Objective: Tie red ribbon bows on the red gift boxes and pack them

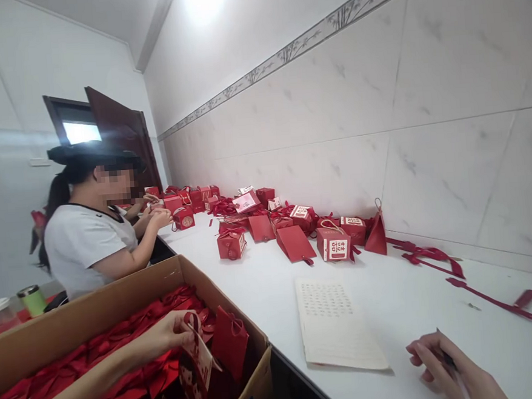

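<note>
Over the open cardboard carton [224, 292], my left hand [175, 330] is closed on the ribbon loop of a small red gift box [197, 374] with a printed pale side. The gift box hangs tilted above the red items in the carton. At the lower right, my right hand [455, 368] is closed around a pen [449, 361], close to the white tabletop. Left of that hand lies a paper pad [335, 340], its upper part covered in rows of handwriting. Another red box [230, 342] with a ribbon loop stands at the carton's right corner.
Several red gift boxes [335, 243] and ribbons line the wall along the white table [254, 285]. Loose red ribbons [491, 299] lie at right. A co-worker [95, 229] in a white shirt handles boxes at the far left. A green-sided container [34, 302] stands behind the carton.
</note>
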A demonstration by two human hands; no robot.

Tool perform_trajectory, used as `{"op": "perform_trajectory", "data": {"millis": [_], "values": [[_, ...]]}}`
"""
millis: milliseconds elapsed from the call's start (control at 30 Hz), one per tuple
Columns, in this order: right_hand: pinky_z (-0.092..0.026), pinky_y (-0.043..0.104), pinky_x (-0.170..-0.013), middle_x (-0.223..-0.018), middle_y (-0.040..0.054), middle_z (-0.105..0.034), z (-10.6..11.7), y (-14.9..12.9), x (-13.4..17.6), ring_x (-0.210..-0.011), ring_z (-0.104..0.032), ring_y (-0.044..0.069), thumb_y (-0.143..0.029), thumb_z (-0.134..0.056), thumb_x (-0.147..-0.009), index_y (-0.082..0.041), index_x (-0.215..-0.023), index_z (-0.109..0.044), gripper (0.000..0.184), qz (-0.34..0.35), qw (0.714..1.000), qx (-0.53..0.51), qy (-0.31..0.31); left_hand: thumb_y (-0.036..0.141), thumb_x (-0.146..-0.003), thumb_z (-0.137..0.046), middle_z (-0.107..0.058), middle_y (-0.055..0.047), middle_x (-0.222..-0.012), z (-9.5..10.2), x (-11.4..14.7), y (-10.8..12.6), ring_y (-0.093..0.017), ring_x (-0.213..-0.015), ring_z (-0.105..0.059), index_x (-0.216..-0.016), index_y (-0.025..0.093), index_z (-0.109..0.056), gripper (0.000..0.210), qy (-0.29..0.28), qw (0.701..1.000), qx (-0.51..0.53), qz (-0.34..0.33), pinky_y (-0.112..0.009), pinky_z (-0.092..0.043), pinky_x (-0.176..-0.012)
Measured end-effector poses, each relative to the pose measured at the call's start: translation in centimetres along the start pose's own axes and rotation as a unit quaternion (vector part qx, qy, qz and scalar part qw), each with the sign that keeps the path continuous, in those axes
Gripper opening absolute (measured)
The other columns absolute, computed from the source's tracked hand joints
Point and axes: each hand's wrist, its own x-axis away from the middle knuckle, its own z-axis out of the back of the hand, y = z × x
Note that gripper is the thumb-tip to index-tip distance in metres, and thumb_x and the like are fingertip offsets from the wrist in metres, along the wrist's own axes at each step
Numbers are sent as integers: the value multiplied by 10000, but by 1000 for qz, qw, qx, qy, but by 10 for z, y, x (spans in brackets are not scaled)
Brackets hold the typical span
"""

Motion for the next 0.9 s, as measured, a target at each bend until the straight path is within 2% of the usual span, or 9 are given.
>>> {"op": "perform_trajectory", "data": {"millis": [200, 400, 500, 600, 667, 733, 800, 833, 900], "values": [[-517, 215, -559, -700, 23, -595, 0, -16, 6, -581, -587, 148, -578, -430, -798, -227, -732, -495, 363, 19, 999, 28, -28, 517, -624, -697, -662, -44, -689, 1, 4, -11, -193, -651, -621, -805, 143, -549, 441, -17, 1000, 17, 16, -275, -454, -619], [-518, 248, -574, -715, 34, -591, 2, -28, 12, -614, -592, 170, -570, -425, -800, -220, -729, -477, 361, 26, 998, 37, -51, 458, -624, -706, -672, -41, -772, -4, 7, -27, -212, -759, -628, -892, 154, -579, 424, -41, 996, -41, 71, -315, -465, -725], [-520, 261, -608, -730, 32, -593, 1, -29, 13, -673, -600, 180, -563, -406, -819, -223, -749, -477, 354, 21, 996, 43, -73, 368, -646, -670, -674, -31, -833, -7, 8, -14, -231, -835, -622, -892, 175, -598, 320, -76, 989, -96, 87, -341, -465, -791], [-513, 264, -623, -717, 23, -589, 0, -28, 13, -695, -603, 180, -547, -397, -836, -223, -761, -473, 341, 16, 995, 42, -84, 232, -606, -600, -670, -7, -947, 0, 6, 14, -254, -946, -601, -923, 214, -608, 317, -105, 978, -147, 103, -344, -461, -839], [-501, 262, -603, -709, 18, -589, 0, -28, 13, -688, -601, 179, -531, -397, -845, -223, -760, -468, 327, 19, 995, 47, -81, 212, -567, -532, -650, -11, -1055, 10, -3, 36, -273, -1061, -555, -958, 231, -603, 398, -66, 978, -171, 99, -346, -455, -872], [-481, 262, -569, -704, 15, -589, 0, -30, 13, -661, -591, 177, -517, -394, -854, -225, -760, -464, 315, 28, 994, 64, -78, 256, -543, -498, -651, -42, -1054, 19, -19, 56, -290, -1086, -543, -941, 218, -597, 412, 43, 973, -215, 75, -363, -461, -876], [-467, 270, -552, -719, 16, -598, 0, -34, 13, -624, -578, 171, -514, -392, -858, -226, -773, -472, 310, 36, 992, 81, -85, 300, -559, -480, -656, -62, -1006, 16, -42, 74, -288, -1039, -567, -914, 194, -590, 386, 150, 944, -292, 19, -380, -458, -885], [-470, 277, -561, -753, 23, -610, 0, -36, 13, -624, -579, 171, -516, -391, -859, -227, -796, -483, 309, 41, 991, 84, -94, 312, -594, -463, -648, -62, -1010, 9, -55, 83, -275, -1019, -572, -924, 186, -586, 374, 169, 929, -329, -18, -383, -453, -892], [-493, 305, -627, -920, 55, -633, -1, -39, 13, -696, -605, 187, -516, -402, -858, -229, -883, -502, 305, 56, 987, 83, -124, 296, -670, -414, -619, -58, -1060, -19, -82, 96, -243, -1035, -552, -949, 174, -580, 347, 133, 910, -380, -97, -363, -442, -910]]}}
